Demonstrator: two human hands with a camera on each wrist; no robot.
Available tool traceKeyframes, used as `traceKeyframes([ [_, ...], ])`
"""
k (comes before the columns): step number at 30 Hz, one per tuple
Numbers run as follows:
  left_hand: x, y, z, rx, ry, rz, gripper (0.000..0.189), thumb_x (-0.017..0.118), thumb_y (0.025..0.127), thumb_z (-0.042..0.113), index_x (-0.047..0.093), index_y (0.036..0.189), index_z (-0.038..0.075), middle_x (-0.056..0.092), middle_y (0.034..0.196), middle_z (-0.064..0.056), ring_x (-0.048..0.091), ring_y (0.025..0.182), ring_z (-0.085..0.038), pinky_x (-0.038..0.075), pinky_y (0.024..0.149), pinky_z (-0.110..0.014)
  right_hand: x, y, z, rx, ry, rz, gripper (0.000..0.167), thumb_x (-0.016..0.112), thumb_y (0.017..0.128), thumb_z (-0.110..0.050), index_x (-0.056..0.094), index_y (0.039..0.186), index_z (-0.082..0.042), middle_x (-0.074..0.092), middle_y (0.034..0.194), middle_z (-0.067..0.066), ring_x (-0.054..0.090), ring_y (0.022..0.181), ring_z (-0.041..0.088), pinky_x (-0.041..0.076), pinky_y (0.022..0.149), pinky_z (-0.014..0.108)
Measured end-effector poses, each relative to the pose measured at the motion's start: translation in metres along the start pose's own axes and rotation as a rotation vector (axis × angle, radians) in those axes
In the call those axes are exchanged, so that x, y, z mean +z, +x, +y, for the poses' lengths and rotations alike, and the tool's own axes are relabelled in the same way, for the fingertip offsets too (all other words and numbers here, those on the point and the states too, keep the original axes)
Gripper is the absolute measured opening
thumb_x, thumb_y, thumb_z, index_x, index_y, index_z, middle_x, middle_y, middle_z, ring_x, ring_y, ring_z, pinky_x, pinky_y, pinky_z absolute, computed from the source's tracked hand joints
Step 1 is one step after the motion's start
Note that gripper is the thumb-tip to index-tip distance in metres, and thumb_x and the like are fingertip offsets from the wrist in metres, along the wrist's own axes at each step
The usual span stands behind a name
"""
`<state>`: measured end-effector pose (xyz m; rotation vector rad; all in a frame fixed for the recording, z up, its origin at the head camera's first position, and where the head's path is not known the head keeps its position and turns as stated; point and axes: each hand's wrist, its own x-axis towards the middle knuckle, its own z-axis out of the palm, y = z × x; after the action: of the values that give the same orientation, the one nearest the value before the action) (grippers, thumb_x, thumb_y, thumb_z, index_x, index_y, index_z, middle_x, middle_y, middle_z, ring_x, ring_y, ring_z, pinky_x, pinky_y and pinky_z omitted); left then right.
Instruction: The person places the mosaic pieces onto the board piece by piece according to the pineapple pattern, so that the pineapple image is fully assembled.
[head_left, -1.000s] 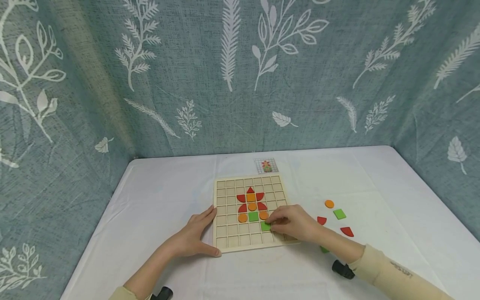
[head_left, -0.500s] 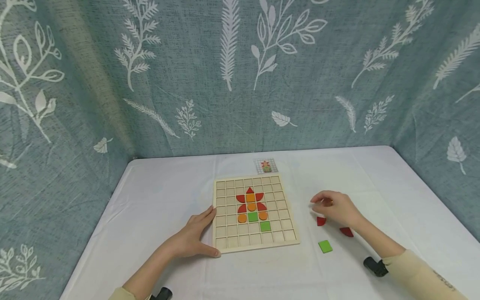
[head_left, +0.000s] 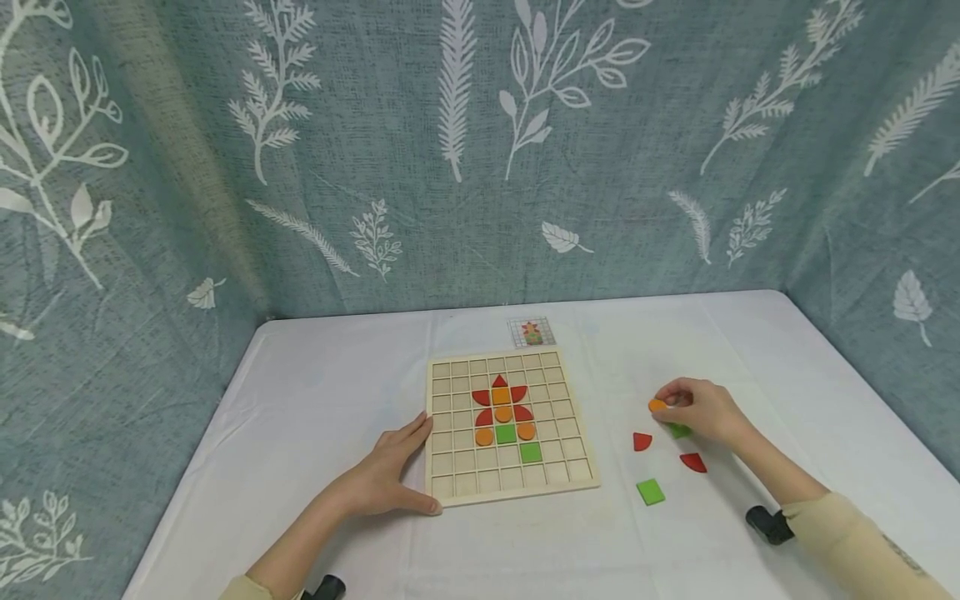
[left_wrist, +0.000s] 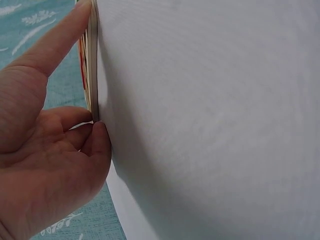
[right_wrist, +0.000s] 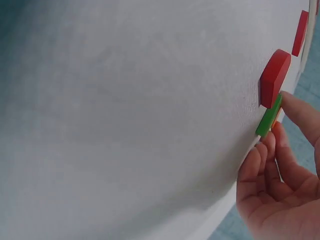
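Observation:
A wooden grid board (head_left: pixel 465 462) lies mid-table, bearing a pattern of red, orange and green pieces. Against its left edge and near corner rests my left hand (head_left: pixel 386 475), fingers and thumb extended; the left wrist view shows the fingertips touching the board's side (left_wrist: pixel 93 65). To the board's right, my right hand (head_left: pixel 705 408) pinches an orange disc (head_left: pixel 657 406) between thumb and fingers at the tabletop. Just under that hand lies a green square (head_left: pixel 679 430), partly covered. On the board, a separate green square (head_left: pixel 531 452) sits below the right orange disc (head_left: pixel 527 431).
A small pattern card (head_left: pixel 532 332) lies behind the board. Two red quarter-circle pieces (head_left: pixel 693 462) and another green square tile (head_left: pixel 651 492) lie loose on the white cloth at the right. Dark wrist cameras (head_left: pixel 769 526) are strapped under the sleeves. A patterned curtain (head_left: pixel 420 242) stands behind the table.
My right hand has let go of the green square on the board, moved right to the loose pieces and taken hold of the orange disc. The left hand has stayed in place.

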<state>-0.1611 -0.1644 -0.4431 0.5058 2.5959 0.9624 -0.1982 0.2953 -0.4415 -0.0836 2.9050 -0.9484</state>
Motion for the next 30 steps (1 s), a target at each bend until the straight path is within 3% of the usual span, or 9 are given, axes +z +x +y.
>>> traceKeyframes([
  [8, 0.000, -0.001, 0.001, -0.007, -0.009, -0.001, 0.118, 0.091, 0.062, 0.040, 0.026, 0.152, 0.000, 0.017, 0.161, -0.016, 0.024, 0.140, -0.038, 0.027, 0.109, -0.060, 0.003, 0.000, -0.009, 0.004, 0.042, 0.015, 0.034, 0.078, 0.083, -0.026, 0.070, 0.104, -0.001, 0.069, 0.090, 0.004, 0.059, 0.081, 0.020, 0.049, 0.066, 0.029],
  [14, -0.001, -0.002, 0.002, -0.003, -0.012, -0.005, 0.117, 0.091, 0.063, 0.039, 0.026, 0.152, 0.000, 0.016, 0.161, -0.016, 0.025, 0.139, -0.038, 0.027, 0.109, -0.060, 0.007, -0.003, -0.030, 0.019, 0.160, 0.008, 0.036, 0.077, 0.084, -0.027, 0.069, 0.110, -0.003, 0.069, 0.095, 0.004, 0.062, 0.084, 0.019, 0.050, 0.067, 0.030],
  [21, -0.001, -0.002, 0.002, -0.006, -0.011, -0.005, 0.117, 0.091, 0.063, 0.039, 0.026, 0.153, 0.000, 0.017, 0.161, -0.015, 0.025, 0.139, -0.037, 0.028, 0.109, -0.060, 0.021, -0.003, -0.050, 0.044, 0.328, -0.063, 0.037, 0.078, 0.082, -0.026, 0.069, 0.110, -0.004, 0.070, 0.090, 0.003, 0.065, 0.080, 0.019, 0.053, 0.070, 0.030],
  [30, 0.000, -0.001, 0.001, 0.003, -0.012, 0.000, 0.117, 0.091, 0.063, 0.039, 0.026, 0.153, 0.000, 0.017, 0.161, -0.015, 0.025, 0.139, -0.037, 0.027, 0.109, -0.059, 0.054, 0.001, -0.081, -0.082, 0.368, -0.141, 0.028, 0.079, 0.079, -0.021, 0.071, 0.102, -0.007, 0.068, 0.084, 0.000, 0.061, 0.078, 0.016, 0.048, 0.066, 0.028],
])
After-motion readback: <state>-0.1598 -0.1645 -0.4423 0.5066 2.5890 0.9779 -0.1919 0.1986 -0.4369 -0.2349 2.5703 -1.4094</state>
